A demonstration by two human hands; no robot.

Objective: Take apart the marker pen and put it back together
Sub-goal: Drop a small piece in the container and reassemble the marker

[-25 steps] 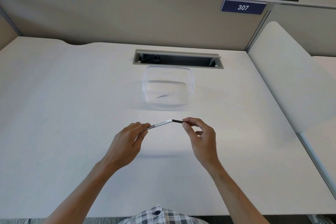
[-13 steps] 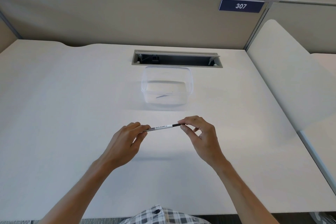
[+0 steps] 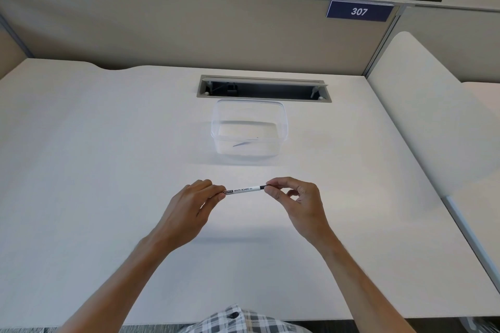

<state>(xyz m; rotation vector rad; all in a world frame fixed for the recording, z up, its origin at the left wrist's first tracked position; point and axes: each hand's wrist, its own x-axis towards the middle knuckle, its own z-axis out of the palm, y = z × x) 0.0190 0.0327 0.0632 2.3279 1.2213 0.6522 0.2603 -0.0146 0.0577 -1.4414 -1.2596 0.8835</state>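
Observation:
A thin white whiteboard marker pen (image 3: 244, 189) with black lettering is held level above the white desk (image 3: 108, 157). My left hand (image 3: 189, 204) pinches its left end between thumb and fingers. My right hand (image 3: 295, 201) pinches the black part at its right end with thumb and forefinger. Both ends of the pen are hidden inside my fingers, so I cannot tell whether a cap is on it.
A clear plastic container (image 3: 249, 127) stands behind the hands, with a small dark thin item lying in it. Behind that is an open cable slot (image 3: 263, 88) in the desk. Beige partition walls close the back, and a white divider (image 3: 422, 116) stands at the right.
The right hand has slid left along the pen, so less of the black end shows. The pen has levelled out. The left hand has kept its grip.

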